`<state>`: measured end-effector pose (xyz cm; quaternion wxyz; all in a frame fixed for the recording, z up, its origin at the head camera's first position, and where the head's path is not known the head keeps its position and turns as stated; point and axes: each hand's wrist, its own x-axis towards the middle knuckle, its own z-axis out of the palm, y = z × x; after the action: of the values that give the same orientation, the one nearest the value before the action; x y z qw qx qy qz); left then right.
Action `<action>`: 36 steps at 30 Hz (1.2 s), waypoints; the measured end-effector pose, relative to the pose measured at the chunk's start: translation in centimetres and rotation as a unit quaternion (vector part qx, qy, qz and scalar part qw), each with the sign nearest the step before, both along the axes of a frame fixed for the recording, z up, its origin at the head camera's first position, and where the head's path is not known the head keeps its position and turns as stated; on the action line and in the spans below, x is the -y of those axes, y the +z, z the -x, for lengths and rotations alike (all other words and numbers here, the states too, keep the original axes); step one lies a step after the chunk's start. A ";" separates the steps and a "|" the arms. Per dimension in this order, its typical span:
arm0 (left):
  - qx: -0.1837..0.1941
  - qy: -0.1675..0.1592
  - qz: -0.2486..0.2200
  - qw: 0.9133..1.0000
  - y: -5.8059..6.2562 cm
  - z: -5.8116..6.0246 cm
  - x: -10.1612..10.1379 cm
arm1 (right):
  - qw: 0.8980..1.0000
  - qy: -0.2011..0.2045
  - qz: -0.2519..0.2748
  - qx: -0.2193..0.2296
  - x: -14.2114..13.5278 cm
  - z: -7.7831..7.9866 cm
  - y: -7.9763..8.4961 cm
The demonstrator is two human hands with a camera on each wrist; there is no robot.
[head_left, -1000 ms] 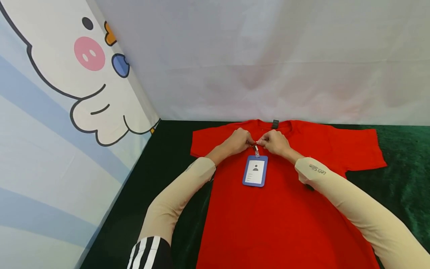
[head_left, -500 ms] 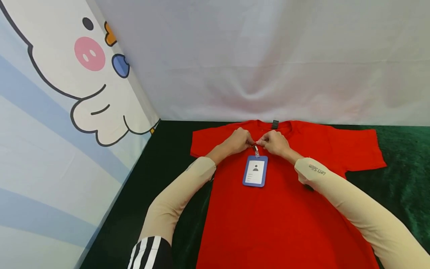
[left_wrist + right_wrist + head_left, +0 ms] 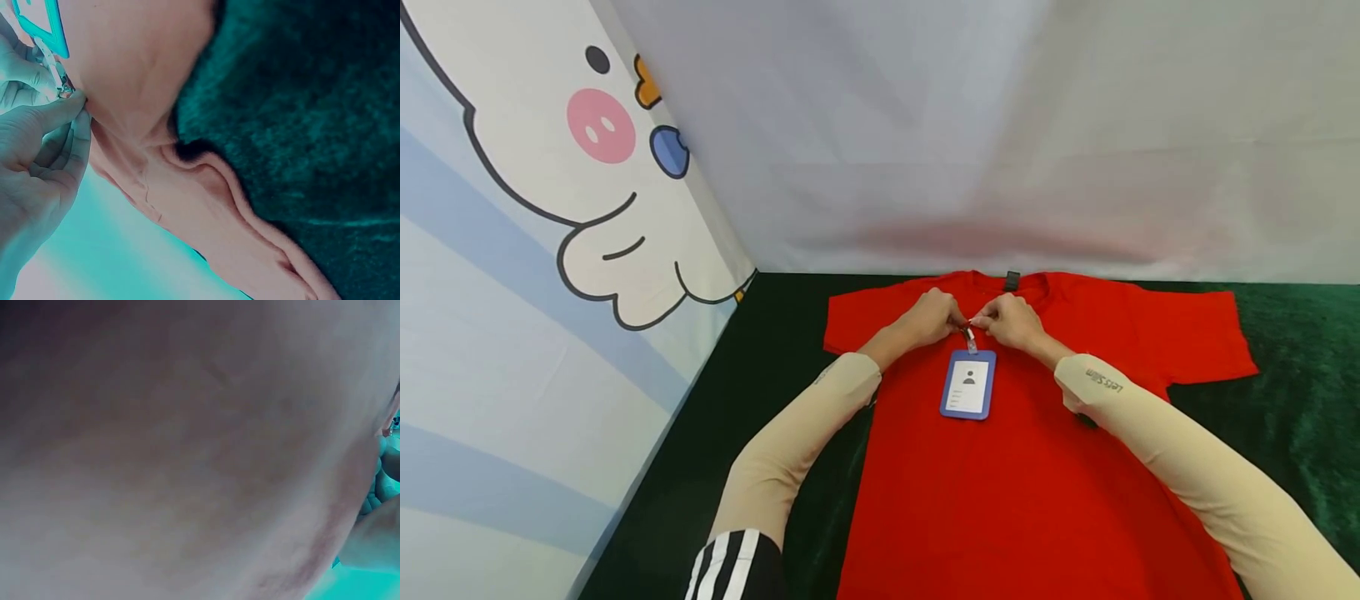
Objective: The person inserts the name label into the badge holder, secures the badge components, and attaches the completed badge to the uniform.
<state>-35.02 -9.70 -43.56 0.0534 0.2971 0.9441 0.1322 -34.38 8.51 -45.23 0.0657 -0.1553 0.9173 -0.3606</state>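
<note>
A red T-shirt (image 3: 1022,467) lies spread out, neckline at the far end. On its upper chest rests a blue ID badge holder (image 3: 967,385) with a white card, and a clear strap with a metal clip (image 3: 971,337) runs up from it. My left hand (image 3: 930,317) pinches shirt fabric between thumb and forefinger right at the clip; the left wrist view shows those fingertips beside the metal end of the clip (image 3: 61,81). From the other side my right hand (image 3: 1011,321) pinches at the clip's top. Shirt cloth fills most of the right wrist view.
Dark green velvety cloth (image 3: 1292,450) covers the surface under the shirt. A white curtain (image 3: 1000,125) stands behind, and a cartoon-printed panel (image 3: 512,292) rises on the left. The shirt's sleeves spread to both sides, and a dark label (image 3: 1012,281) shows at the neckline.
Both hands keep their places at the clip, with hardly any movement. The whole head view has shifted slightly downward.
</note>
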 end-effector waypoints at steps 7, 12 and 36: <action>-0.001 -0.001 0.003 1.000 0.0 -0.1 0.1 | 1.000 0.001 0.005 0.004 0.0 0.1 -0.1; -0.002 -0.005 0.000 1.000 0.0 0.0 0.2 | 1.000 0.004 0.023 0.019 -0.1 0.0 0.1; -0.011 -0.006 0.010 1.000 0.0 -0.2 0.0 | 0.998 -0.008 0.044 0.046 -0.1 -0.2 0.2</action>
<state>-34.77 -9.74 -43.52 0.0464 0.3039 0.9441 0.1189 -34.19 8.63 -45.04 0.0981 -0.1335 0.8980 -0.4076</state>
